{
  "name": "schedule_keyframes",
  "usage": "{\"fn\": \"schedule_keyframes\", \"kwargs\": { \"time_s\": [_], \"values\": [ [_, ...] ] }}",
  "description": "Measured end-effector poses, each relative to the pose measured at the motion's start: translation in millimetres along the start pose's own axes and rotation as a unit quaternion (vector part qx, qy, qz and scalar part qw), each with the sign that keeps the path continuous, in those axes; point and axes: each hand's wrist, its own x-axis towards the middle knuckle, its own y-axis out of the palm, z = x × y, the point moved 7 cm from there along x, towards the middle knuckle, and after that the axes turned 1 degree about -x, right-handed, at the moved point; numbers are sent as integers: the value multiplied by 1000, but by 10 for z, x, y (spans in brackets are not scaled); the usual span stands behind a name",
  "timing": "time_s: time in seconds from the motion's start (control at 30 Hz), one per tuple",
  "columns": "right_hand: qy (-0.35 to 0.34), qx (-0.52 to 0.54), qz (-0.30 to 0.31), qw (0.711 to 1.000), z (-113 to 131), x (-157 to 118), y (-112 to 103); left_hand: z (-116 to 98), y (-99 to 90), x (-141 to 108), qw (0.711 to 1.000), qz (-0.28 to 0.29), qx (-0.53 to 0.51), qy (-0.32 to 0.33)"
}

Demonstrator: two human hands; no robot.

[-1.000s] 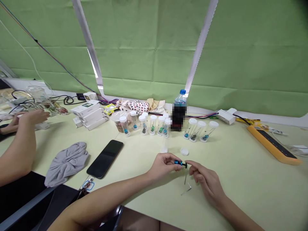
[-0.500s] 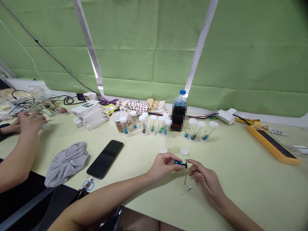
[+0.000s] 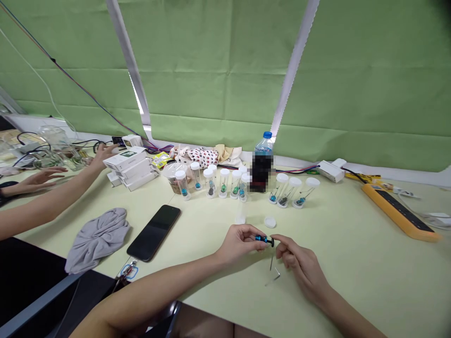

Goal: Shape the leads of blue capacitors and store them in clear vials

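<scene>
Pinching the blue part (image 3: 260, 238), the left hand (image 3: 238, 243) should be steady; the right hand (image 3: 302, 264), holding nothing visible, should touch the black end (image 3: 272, 242) only gently.

A glossy metallic sheen is shown by the blue part (image 3: 261, 239), and bare metal by the bent key (image 3: 277, 276). Smooth clear plastic is seen in the tubes (image 3: 223, 184), wrinkled matt fabric in the grey cloth (image 3: 98, 240), gloss on the phone (image 3: 154, 233).

This seems a workshop or an office: one long worktop (image 3: 359, 267) carries capped tubes (image 3: 223, 182) with small parts (image 3: 301, 200), stacked boxes (image 3: 134, 170) at left and a power strip (image 3: 400, 210) at right.
</scene>
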Motion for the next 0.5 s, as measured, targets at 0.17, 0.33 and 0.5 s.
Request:
{"fn": "schedule_keyframes", "kwargs": {
  "time_s": [0.17, 0.33, 0.5],
  "values": [
    [12, -7, -2, 1000, 1, 12, -8, -5, -10, -7, 1000, -9, 13, -4],
    [-3, -14, -7, 1000, 53, 27, -25, -23, 4, -13, 1000, -4, 10, -1],
    [-4, -16, -2, 1000, 38, 21, -11, -1, 0, -9, 1000, -7, 11, -5]
  ]
}}
